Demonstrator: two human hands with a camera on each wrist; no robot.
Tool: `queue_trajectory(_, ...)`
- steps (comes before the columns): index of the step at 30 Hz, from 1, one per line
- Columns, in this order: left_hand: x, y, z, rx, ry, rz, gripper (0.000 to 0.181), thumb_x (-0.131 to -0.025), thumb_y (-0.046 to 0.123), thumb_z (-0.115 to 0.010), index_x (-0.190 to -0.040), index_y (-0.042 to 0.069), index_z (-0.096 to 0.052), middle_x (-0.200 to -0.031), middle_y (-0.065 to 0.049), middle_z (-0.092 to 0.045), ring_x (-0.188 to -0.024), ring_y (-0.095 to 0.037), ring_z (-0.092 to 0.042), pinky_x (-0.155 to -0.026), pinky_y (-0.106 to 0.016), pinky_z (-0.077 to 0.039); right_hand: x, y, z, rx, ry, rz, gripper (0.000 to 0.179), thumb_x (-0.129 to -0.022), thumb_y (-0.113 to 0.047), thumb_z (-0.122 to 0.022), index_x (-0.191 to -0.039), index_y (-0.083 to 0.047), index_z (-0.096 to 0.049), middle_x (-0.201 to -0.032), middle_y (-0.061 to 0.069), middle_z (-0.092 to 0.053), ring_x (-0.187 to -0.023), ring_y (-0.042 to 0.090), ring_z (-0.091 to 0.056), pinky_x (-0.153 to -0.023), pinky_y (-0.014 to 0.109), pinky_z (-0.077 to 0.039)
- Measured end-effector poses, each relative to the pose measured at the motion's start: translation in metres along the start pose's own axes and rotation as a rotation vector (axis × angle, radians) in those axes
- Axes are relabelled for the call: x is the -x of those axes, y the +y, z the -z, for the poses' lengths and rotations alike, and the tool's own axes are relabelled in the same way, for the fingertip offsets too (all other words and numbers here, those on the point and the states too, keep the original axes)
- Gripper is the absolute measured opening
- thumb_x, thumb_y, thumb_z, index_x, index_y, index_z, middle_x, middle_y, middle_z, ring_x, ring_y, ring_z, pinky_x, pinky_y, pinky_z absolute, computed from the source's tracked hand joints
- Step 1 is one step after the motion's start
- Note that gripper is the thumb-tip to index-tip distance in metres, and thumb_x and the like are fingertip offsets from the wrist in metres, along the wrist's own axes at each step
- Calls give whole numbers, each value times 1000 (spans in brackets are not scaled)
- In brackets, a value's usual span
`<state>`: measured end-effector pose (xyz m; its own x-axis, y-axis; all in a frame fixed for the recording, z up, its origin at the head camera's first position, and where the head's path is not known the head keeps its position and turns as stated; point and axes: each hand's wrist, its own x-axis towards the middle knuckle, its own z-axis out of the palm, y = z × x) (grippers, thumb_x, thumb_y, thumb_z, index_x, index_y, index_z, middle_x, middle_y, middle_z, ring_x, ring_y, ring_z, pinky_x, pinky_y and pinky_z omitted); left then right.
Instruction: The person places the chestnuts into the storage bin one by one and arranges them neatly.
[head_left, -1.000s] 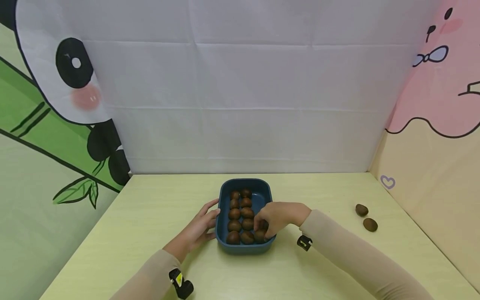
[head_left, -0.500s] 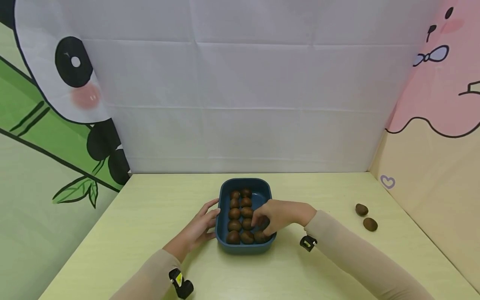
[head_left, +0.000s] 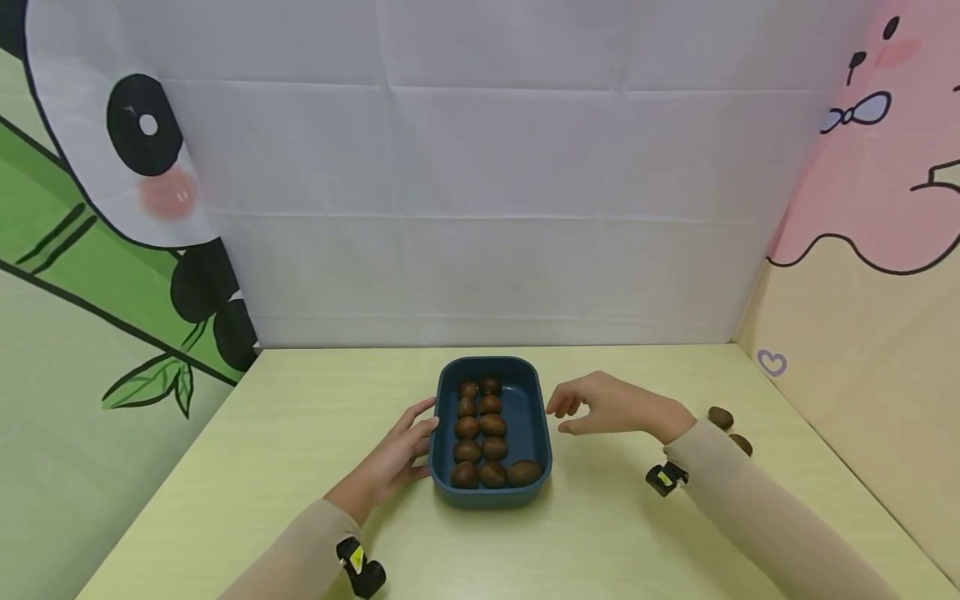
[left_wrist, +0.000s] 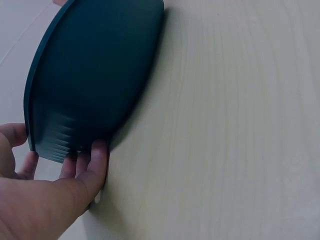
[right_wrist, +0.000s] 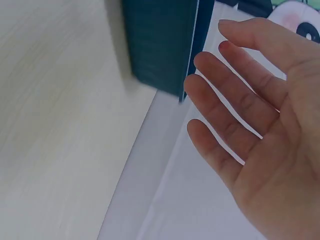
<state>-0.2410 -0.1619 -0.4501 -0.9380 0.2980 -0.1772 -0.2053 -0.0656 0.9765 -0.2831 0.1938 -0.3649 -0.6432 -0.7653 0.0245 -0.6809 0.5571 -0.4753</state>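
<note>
A dark blue rectangular container [head_left: 528,425] stands on the table in the head view. Inside are two columns of brown chestnuts [head_left: 467,427], and a single chestnut [head_left: 523,473] lies at the near right corner. My left hand [head_left: 393,460] rests against the container's left side with spread fingers; in the left wrist view its fingertips [left_wrist: 99,150] touch the wall. To the right of the container hovers my right hand [head_left: 618,404], its fingers loosely bent and holding nothing. The right wrist view confirms a bare palm [right_wrist: 270,165].
Two more chestnuts lie on the right of the table, one farther back [head_left: 721,417] and one nearer chestnut [head_left: 741,443] partly covered by the right sleeve. A white cloth backdrop [head_left: 495,208] rises behind the table, with printed panels at both sides.
My right hand has left the container's inside and moved right, past its rim. The near-right chestnut now shows fully. My left hand keeps its place at the left wall.
</note>
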Motion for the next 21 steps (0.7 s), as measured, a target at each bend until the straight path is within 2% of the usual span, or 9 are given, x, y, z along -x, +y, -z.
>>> queue_trajectory(4, 1, 0, -1, -2, -1, -2, 61, -107, 35, -48, -159, 24, -19, -141, -23, -54, -125, -29, -56, -91, -46, -50, 23, 19, 8, 11, 44, -58, 18, -94, -21, -70, -112, -18, -70, -101, -11, -67, -92, 8, -64, -85, 40, -52)
queue_trajectory(9, 1, 0, -2, 1, 2, -4, 60, -107, 35, -48, -159, 23, -19, -141, -23, -53, -125, -30, -56, -91, -47, -49, 58, 47, 19, 18, 130, -133, 16, -95, -18, -69, -110, -13, -70, -97, -5, -69, -89, 13, -65, -80, 41, -53)
queue_trajectory(14, 0, -1, -2, 11, 3, -7, 61, -107, 34, -49, -159, 24, -19, -141, -23, -53, -124, -30, -57, -92, -47, -49, 93, 82, 28, 38, 234, -290, 18, -95, -19, -69, -111, -10, -71, -93, -4, -69, -87, 15, -64, -74, 36, -51)
queue_trajectory(18, 0, -1, -2, 15, 0, -6, 61, -107, 35, -49, -159, 24, -19, -141, -23, -52, -124, -30, -56, -92, -46, -49, 120, 112, 31, 78, 290, -415, 24, -95, -20, -69, -113, -3, -71, -96, 2, -69, -88, 23, -64, -75, 42, -51)
queue_trajectory(21, 0, -1, -1, 11, 1, -9, 61, -107, 35, -49, -159, 24, -19, -142, -24, -51, -125, -31, -56, -92, -46, -49, 137, 129, 31, 85, 291, -520, 32, -95, -22, -68, -115, 2, -69, -100, 11, -68, -92, 33, -63, -77, 48, -51)
